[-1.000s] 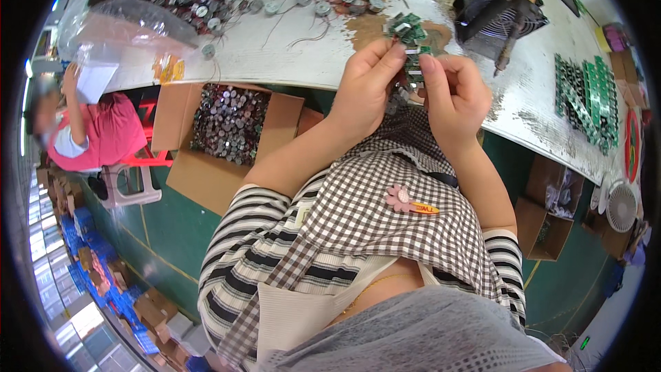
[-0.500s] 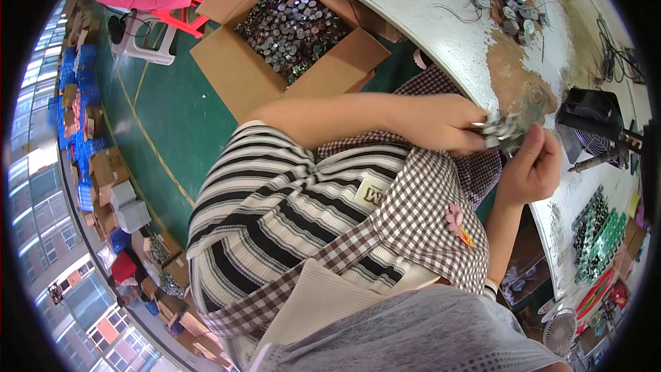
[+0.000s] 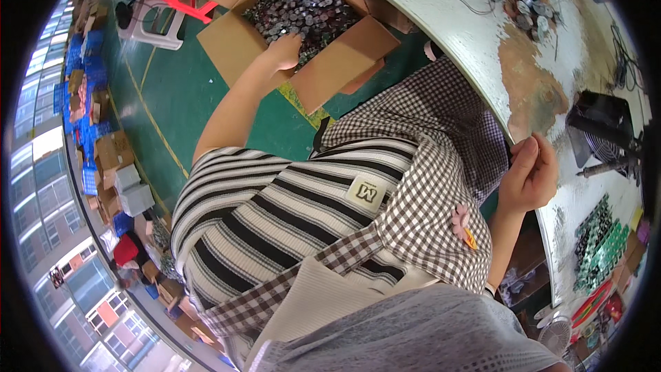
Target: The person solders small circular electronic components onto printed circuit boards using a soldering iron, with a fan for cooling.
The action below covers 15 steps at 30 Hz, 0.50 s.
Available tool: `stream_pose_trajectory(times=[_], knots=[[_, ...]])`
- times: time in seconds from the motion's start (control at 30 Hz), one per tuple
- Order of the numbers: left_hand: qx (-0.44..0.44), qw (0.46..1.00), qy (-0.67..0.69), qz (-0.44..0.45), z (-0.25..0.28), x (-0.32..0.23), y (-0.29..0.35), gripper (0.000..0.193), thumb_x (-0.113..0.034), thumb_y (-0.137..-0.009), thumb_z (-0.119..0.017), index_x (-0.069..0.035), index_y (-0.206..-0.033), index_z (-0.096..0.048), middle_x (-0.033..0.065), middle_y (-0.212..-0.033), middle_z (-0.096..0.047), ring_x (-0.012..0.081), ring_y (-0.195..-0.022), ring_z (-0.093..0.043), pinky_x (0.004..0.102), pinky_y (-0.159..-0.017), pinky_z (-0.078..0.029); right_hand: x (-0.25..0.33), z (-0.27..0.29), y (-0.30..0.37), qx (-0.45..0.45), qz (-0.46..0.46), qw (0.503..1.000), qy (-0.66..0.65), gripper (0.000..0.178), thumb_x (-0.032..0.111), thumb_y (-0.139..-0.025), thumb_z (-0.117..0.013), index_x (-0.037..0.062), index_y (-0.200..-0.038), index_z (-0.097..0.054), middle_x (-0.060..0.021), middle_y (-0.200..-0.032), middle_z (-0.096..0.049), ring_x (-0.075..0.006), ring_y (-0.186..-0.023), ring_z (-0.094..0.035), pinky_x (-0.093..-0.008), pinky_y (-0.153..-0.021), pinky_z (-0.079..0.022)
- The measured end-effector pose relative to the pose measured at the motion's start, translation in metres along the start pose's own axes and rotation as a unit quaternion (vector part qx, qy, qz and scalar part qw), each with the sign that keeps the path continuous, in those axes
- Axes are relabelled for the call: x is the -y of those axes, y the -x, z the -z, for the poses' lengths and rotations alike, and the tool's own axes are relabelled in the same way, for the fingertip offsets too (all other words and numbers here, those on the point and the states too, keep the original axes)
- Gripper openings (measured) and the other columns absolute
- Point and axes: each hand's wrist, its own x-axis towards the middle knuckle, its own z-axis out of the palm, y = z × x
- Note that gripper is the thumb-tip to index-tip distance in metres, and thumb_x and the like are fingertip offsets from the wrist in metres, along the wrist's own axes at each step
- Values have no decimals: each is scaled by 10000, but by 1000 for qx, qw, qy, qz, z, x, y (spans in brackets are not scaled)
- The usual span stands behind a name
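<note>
Over at the open carton (image 3: pixel 348 62), the left hand (image 3: pixel 284 52) is at the near edge of the piled round metal parts (image 3: pixel 310 3), fingers curled, grip hidden from me; the right hand (image 3: pixel 530 176) is curled by the bench (image 3: pixel 475 41) (holding anything? can't tell)! One careless brush of that left hand could knock parts over the flap (image 3: pixel 234 52), and inside they face every which way, no shared long axis
</note>
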Motion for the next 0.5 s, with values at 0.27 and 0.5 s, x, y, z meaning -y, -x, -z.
stream_pose_trajectory(times=[0.27,0.5], knots=[[303,713,516,-365,186,-255,71,263,-116,-887,-563,30,-1101,-517,87,-858,-622,120,-721,-594,262,-666,-492,1,10,3,93,165,969,157,546,-56,-629,-615,-113,-1157,-487,-143,-853,-618,-290,-705,-576,-411,-621,-439],[333,669,516,-419,176,-354,89,176,-154,-955,-498,-11,-869,-554,52,-731,-626,76,-551,-565,195,-485,-431,12,68,15,-59,112,959,254,446,32,-623,-651,-25,-1061,-585,-74,-874,-612,-231,-769,-579,-391,-727,-389]])
